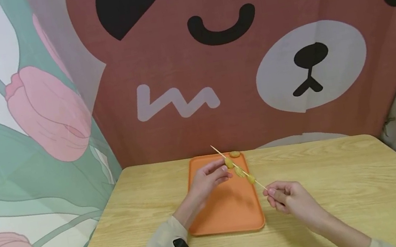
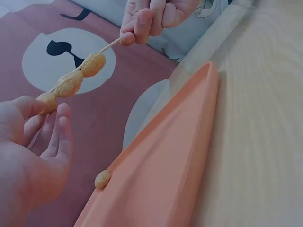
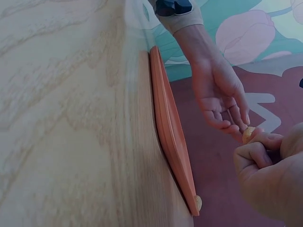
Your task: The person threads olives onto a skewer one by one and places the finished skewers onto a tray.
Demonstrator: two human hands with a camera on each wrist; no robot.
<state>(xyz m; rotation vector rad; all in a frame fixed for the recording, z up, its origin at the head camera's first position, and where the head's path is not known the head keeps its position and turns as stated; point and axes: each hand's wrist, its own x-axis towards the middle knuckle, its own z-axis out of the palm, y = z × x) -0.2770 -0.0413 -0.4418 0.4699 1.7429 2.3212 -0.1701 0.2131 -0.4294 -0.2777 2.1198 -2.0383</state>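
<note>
My right hand (image 1: 292, 203) grips the lower end of a thin wooden skewer (image 1: 219, 151) above the right side of an orange tray (image 1: 224, 214). Three small golden-brown, wrinkled oval food pieces are threaded on it; the middle one (image 2: 69, 84) and the one nearest my right hand (image 2: 93, 65) hang free of fingers. With thumb and fingertips my left hand (image 1: 205, 182) pinches the third food piece (image 1: 229, 162), closest to the bare pointed end. The skewer slants up to the left. My right fingers mostly hide it in the right wrist view.
Another oval food piece (image 1: 235, 154) lies at the tray's far right corner. The tray rests on a light wooden table (image 1: 326, 172). Behind the table hangs a brown cloth (image 1: 185, 138) with a bear face, beside a tulip-print cloth (image 1: 48, 112) on the left.
</note>
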